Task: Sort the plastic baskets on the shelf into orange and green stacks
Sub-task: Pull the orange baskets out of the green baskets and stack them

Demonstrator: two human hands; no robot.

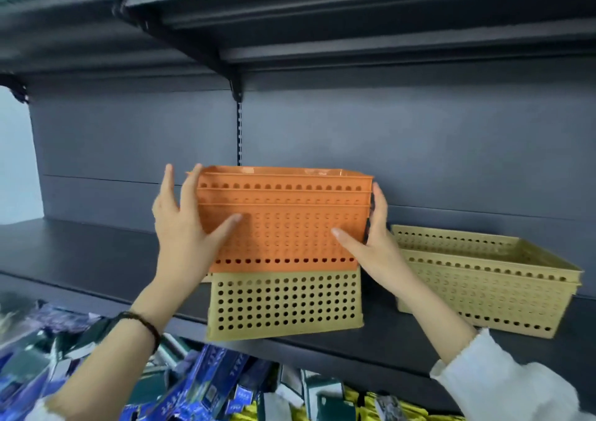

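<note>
Both forearms reach up and forward to the dark shelf (pixel 80 253), the left one bare with a dark wristband (pixel 142 322), the right one in a white sleeve (pixel 503 382). The left hand (pixel 183 227) clasps the left end of the orange baskets (pixel 290 224). Its fingers (pixel 190 188) are spread and point upward along the end wall, and its thumb lies flat across the perforated front. The right hand (pixel 374 246) mirrors it at the right end, with the thumb pressed on the front face and the fingers wrapped round the end and mostly hidden behind it. The orange baskets are nested one inside another, three rims showing, and they are held level between the two hands. Their bottom edge meets the top of a single green basket (pixel 283 304), a pale yellowish green, which sits at the front edge of the shelf. How far the orange ones sit inside it cannot be told. To the right, just beside the right hand, a nested green stack (pixel 490 278) rests on the same shelf, its topmost basket showing nothing inside. Below the shelf lie jumbled blue and yellow packets (pixel 193 388).
</note>
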